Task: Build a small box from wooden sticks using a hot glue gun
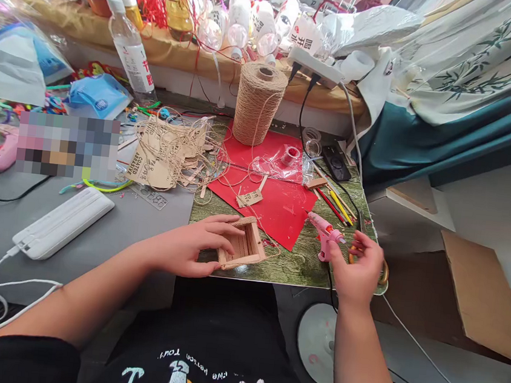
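My left hand (195, 243) rests over a small box of craft sticks (250, 246), its fingers across the rim and the thumb along the near side. A strand of twine runs along the box's edge and trails off its right corner. My right hand (359, 266) is beside a pink glue gun (324, 232) lying near the table's right edge, thumb and bent fingers apart. A gold-coloured looped handle (384, 272) shows partly behind that hand; the rest is hidden.
A large twine spool (259, 106) stands on red sheets (271, 211). Left of it lie tangled twine and abrasive-paper pieces (159, 151). Pencils (338, 206), a black phone-like device (336, 162), a white power bank (63, 223) and a plastic bottle (131, 50) are around. A power strip (317, 66) trails cords.
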Demonstrator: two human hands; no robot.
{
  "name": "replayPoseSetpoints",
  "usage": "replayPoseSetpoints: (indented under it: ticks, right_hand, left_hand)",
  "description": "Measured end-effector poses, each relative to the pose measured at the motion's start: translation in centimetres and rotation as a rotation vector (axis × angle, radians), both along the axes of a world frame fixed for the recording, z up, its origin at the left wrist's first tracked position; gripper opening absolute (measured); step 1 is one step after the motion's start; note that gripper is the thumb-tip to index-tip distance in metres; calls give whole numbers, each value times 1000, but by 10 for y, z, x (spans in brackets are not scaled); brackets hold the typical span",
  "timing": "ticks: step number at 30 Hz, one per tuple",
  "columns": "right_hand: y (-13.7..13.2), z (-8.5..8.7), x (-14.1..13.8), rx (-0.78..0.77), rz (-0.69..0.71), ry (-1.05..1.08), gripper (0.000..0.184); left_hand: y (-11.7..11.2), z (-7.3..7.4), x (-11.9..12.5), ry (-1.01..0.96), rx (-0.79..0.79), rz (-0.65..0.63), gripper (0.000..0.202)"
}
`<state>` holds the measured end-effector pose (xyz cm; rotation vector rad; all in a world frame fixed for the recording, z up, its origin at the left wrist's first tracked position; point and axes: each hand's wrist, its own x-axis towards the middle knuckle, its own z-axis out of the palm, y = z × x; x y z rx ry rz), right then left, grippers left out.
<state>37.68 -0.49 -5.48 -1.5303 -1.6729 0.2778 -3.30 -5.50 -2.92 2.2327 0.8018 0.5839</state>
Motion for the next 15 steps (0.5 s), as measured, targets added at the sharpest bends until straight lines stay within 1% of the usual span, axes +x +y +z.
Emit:
replayPoseSetpoints:
  ticks: [1, 2, 3, 4, 5, 6, 7, 8, 9, 11, 13, 14, 15]
  right_hand:
    - [-9, 5, -3, 115, -59, -24, 54]
    - [-18, 10, -9, 170, -3, -43, 47]
    - [-25, 14, -18, 159, 137, -61, 41]
    - [-30, 17, -29, 75, 338, -92, 39]
    - [-32, 19, -41, -40, 534, -129, 45]
    - [-33, 20, -53, -137, 683, -152, 54]
    - [-31, 19, -63, -192, 773, -160, 58]
    - [-29, 18, -72, -224, 825, -158, 59]
    - [-26, 17, -77, -251, 856, -145, 56]
    - [-21, 15, -80, -287, 886, -99, 33]
    - [-18, 18, -78, -323, 904, -35, 8]
    - [-16, 21, -76, -334, 909, -3, 7]
    - [-15, 24, -75, -341, 910, 29, 11]
  left_hand:
    - [0, 0, 0, 1, -2, -2, 44]
    - [0, 0, 0, 2, -2, -3, 44]
    - [0, 1, 1, 0, 0, -4, 44]
    - [1, 1, 1, -4, 5, -3, 44]
    - [1, 1, 2, -9, 11, -1, 44]
    - [1, 1, 2, -15, 17, 3, 44]
    - [1, 1, 3, -19, 20, 6, 44]
    - [1, 1, 3, -22, 22, 8, 43]
    - [1, 1, 3, -24, 24, 8, 43]
    - [1, 1, 3, -31, 25, 5, 41]
    - [0, 1, 3, -34, 22, 4, 40]
    - [0, 1, 3, -34, 19, 5, 40]
    - [0, 1, 3, -34, 16, 7, 39]
